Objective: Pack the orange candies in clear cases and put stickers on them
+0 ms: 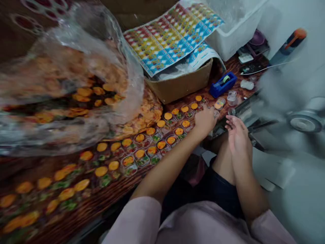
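My left hand (205, 118) reaches down to the table at the far end of the rows, its fingers curled beside a small clear container; what they hold, if anything, is too small to make out. Over my lap's edge my right hand (238, 134) is closed in a pinch on a small clear plastic piece (231, 112). Rows of small clear containers with orange discs (160, 145) and green bits run along the table. A clear plastic cup (232, 96) and a round piece with a colourful print (219, 103) lie just beyond my hands.
A large clear bag (127, 67) of orange pieces covers the left. Behind stand a cardboard box (180, 84) with printed sticker sheets (175, 34) and a white bin (228, 40). A blue tape dispenser (223, 84), a remote (251, 68) and a blurred fan (304, 122) are right.
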The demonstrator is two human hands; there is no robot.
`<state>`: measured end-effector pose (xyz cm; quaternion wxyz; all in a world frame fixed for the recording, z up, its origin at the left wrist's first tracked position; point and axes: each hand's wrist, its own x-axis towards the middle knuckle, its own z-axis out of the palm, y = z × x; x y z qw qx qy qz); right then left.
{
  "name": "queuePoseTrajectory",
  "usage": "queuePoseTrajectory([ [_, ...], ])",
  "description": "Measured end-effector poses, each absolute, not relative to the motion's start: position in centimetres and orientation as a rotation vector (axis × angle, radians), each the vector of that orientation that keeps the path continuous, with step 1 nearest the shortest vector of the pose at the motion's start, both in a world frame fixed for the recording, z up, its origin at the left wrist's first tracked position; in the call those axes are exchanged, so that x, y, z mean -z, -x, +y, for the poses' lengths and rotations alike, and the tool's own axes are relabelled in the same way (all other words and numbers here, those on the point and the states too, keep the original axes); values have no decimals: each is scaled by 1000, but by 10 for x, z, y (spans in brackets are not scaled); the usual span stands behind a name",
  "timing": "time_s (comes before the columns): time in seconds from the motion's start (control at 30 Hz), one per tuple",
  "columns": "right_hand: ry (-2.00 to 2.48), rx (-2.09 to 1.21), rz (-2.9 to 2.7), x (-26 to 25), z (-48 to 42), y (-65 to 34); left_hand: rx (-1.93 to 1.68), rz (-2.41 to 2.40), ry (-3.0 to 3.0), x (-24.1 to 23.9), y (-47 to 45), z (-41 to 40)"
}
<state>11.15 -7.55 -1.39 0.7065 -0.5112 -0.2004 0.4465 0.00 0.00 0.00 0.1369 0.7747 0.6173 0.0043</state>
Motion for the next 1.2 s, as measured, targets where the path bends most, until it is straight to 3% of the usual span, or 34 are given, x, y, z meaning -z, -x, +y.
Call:
queuePoseTrajectory([
  [0.7,1138,-1041,-472,22,-76,-120,21,1797,-2205,16,-4,-3],
  [1.2,1131,-1006,-514,22,-77,-116,244,1692,-2290,20,-13,-15],
])
